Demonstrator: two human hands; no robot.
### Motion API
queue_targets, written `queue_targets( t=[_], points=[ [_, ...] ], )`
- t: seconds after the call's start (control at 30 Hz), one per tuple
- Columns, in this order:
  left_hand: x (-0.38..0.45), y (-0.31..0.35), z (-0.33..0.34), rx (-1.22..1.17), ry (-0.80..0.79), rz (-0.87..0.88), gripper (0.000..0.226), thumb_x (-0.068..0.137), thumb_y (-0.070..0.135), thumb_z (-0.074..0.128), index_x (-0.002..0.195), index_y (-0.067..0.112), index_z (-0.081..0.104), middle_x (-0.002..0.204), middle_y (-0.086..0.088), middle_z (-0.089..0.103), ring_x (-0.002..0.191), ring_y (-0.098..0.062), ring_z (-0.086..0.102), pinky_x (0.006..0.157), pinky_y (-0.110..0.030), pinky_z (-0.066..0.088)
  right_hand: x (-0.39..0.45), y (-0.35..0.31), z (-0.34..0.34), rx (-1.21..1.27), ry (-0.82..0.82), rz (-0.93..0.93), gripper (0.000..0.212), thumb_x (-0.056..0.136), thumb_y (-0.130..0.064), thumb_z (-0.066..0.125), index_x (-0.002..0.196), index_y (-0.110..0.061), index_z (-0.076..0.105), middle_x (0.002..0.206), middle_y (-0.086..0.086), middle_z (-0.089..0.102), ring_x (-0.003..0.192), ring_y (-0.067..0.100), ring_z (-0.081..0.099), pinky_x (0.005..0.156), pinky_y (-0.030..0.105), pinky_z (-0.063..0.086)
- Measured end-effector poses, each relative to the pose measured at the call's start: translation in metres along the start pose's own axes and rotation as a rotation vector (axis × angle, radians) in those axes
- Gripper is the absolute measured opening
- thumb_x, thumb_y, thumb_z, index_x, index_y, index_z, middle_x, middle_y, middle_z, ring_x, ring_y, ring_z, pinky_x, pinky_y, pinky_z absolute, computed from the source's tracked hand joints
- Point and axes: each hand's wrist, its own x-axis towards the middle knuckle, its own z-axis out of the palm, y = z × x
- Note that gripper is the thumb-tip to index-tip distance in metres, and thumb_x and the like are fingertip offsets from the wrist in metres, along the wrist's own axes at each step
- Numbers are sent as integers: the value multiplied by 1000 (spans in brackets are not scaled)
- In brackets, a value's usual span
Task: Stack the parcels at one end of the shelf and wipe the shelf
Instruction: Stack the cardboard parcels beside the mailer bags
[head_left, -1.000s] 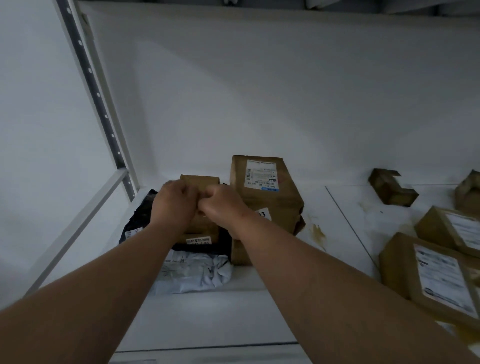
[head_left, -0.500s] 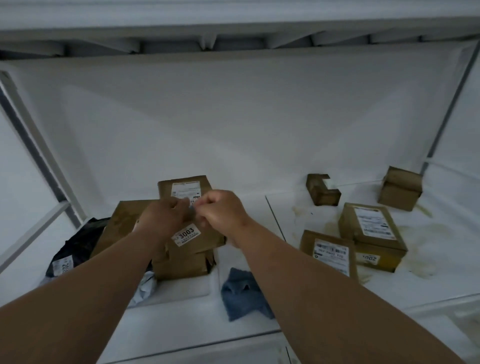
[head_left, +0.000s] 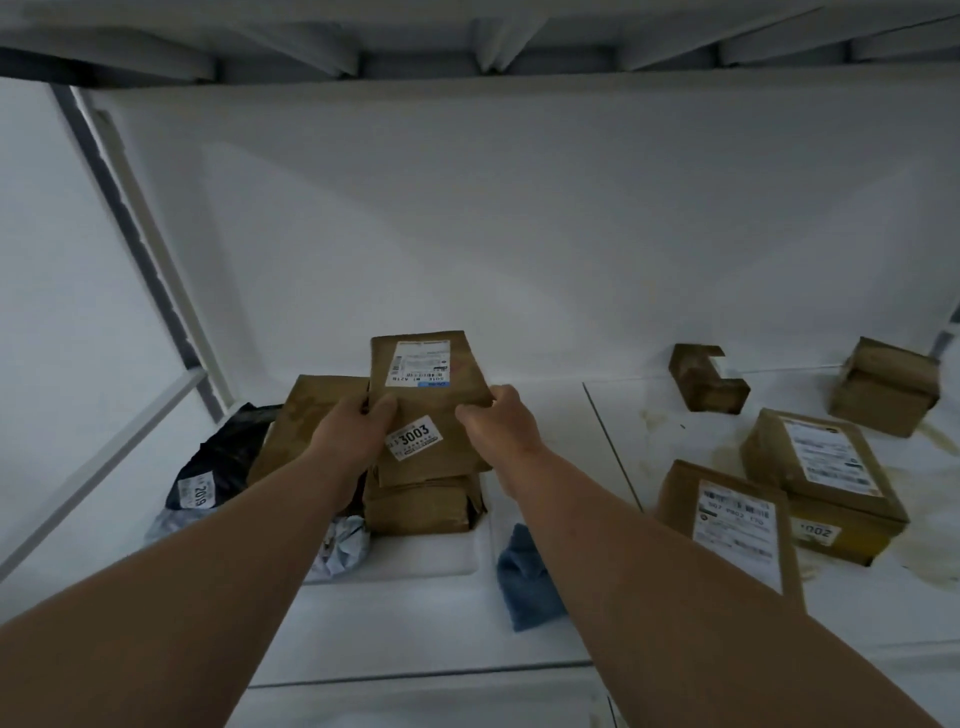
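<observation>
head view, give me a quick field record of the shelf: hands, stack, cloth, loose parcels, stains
left hand: grips left edge of parcel 3003
right hand: grips its right edge
stack: parcel 3003 tops a brown box, shelf's left end
blue cloth: lies on shelf, untouched
loose parcels: four, right side
stains: yellowish, around right parcels

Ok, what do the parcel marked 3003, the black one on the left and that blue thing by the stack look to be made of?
3003 parcel: brown cardboard or kraft paper, matte with creased edges and white printed paper labels; both hands hold it. Black parcel: likely a thin plastic mailer bag, wrinkled with a faint sheen. Blue cloth: soft fabric, bunched in folds, probably a wiping rag.
</observation>
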Motion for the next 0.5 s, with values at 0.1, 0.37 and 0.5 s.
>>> queue_targets(
  t=[0.1,0.37,0.5],
  points=[
    [12,-4,-10,-14,21,9,41,99,38,42,134,19,52,117,-3,60,90,-18,56,59,-25,44,3,-4,11,-30,1,-9,46,89,-29,55,131,-13,45,114,5,57,102,23,57,93,42,51],
    [18,-14,-11,3,59,-14,43,97,30,45,136,14,47,111,-4,60,93,-22,60,73,-35,51,3,4,17,-138,-7,6,50,89,-36,52,130,-9,48,123,11,57,108,28,57,89,37,49],
    [3,4,4,343,260,115,54,92,35,48,142,18,39,140,-11,45,129,-34,38,104,-48,35,0,7,-4,-187,-13,-17,32,92,-33,51,113,-9,57,107,8,56,99,25,58,79,28,45]
  ],
)
